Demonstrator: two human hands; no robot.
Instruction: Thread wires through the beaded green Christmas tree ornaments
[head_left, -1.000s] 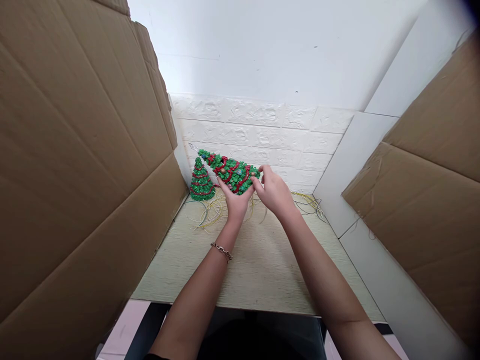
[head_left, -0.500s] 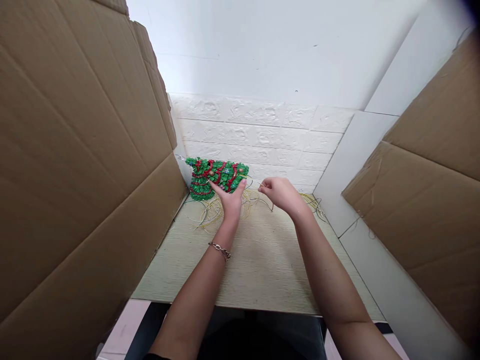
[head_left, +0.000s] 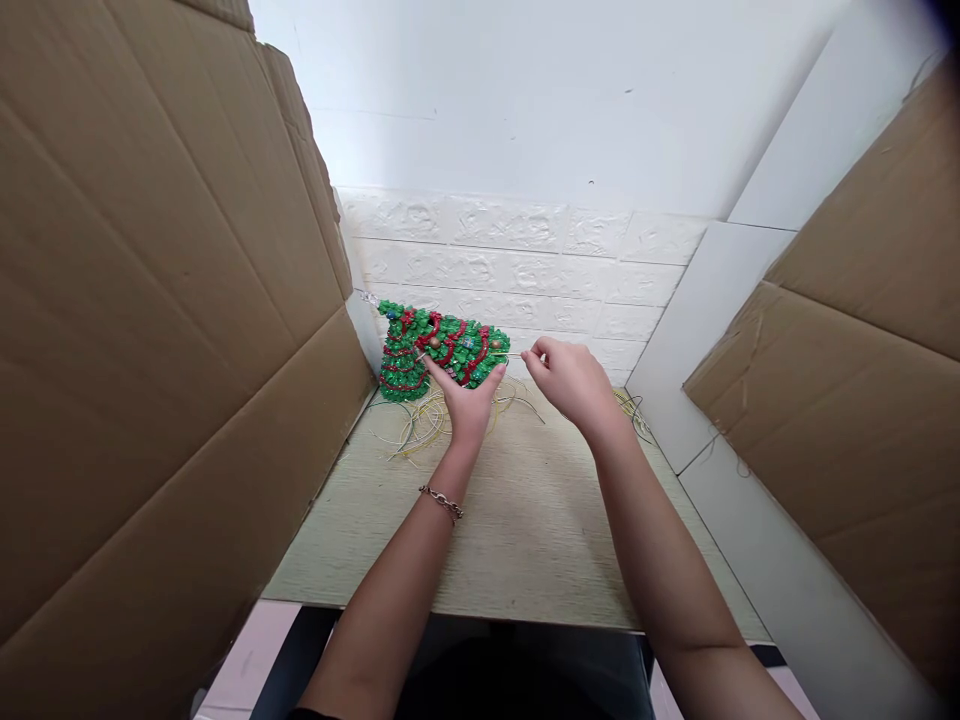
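Observation:
A green beaded Christmas tree [head_left: 480, 340] with red garlands and small ornaments lies tilted on its side, its clear tip to the left. My left hand [head_left: 469, 405] grips it from the near side, thumb and fingers spread across the beads. Closed in a pinch, my right hand [head_left: 566, 378] is just right of the tree's base. A thin pale wire [head_left: 513, 354] runs straight from the tree to those fingertips. Behind the tree stands a second beaded green piece [head_left: 402, 372] with red strands. Its right side is hidden.
Loose yellow, white and dark wires [head_left: 420, 430] lie tangled under the tree. More wires [head_left: 634, 412] rest at the right wall. Cardboard panels [head_left: 180, 250] flank the wooden tabletop [head_left: 525, 520], and a white brick-patterned wall [head_left: 525, 240] stands behind.
The tree has shifted slightly right, and its tip has risen a little. My right hand has moved a bit right, and the wire that was slack and curved is now straight.

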